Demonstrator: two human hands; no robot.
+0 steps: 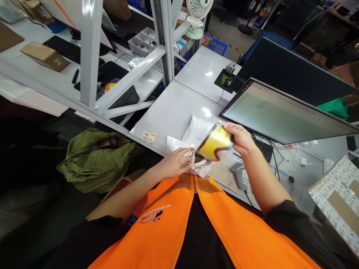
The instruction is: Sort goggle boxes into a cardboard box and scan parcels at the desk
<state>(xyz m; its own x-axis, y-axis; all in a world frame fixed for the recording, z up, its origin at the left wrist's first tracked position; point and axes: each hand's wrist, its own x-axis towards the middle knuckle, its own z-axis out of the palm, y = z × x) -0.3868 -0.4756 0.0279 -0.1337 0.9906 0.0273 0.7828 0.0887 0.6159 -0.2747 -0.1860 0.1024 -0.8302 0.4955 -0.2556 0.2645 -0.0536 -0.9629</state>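
Now our right hand grips the yellow mirrored curved goggle lens while our left hand pinches its white plastic wrapping at seven o'clock, so we judge unwrapping underway, needing a steady pull.

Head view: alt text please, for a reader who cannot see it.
The person's right hand holds a gold mirrored goggle lens above a grey table, while the left hand grips white plastic packaging beneath it. A tilted monitor stands at right.
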